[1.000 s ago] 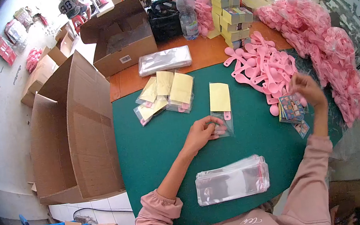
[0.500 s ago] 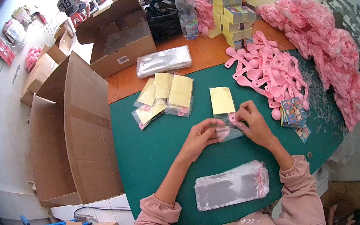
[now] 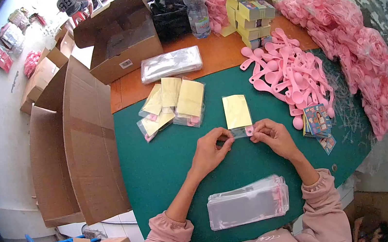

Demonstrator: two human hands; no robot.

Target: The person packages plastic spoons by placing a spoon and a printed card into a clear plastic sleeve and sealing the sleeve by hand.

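A clear plastic bag with a yellow card (image 3: pixel 237 111) and a pink spoon handle (image 3: pixel 249 131) inside lies on the green mat. My left hand (image 3: pixel 212 152) pinches the bag's lower left corner. At its lower right corner, my right hand (image 3: pixel 276 140) is closed on the same bag. Nearer my body lies a stack of clear bags (image 3: pixel 248 203). Several filled bags with yellow cards (image 3: pixel 190 98) overlap to the left. Pink spoons (image 3: pixel 290 71) are heaped to the right, with small printed cards (image 3: pixel 317 119) at the heap's near edge.
Open cardboard boxes (image 3: pixel 91 144) stand at the left. Along the back are a clear bag pack (image 3: pixel 171 64), a water bottle (image 3: pixel 197 10) and stacked card bundles (image 3: pixel 252 13). Bagged pink spoons (image 3: pixel 348 47) line the right side. A person (image 3: pixel 73 4) is in the far background.
My right hand has come from the printed cards to the bag. The bag's lower end, upright and loose before, is now folded shorter below the yellow card, with both hands at its corners.
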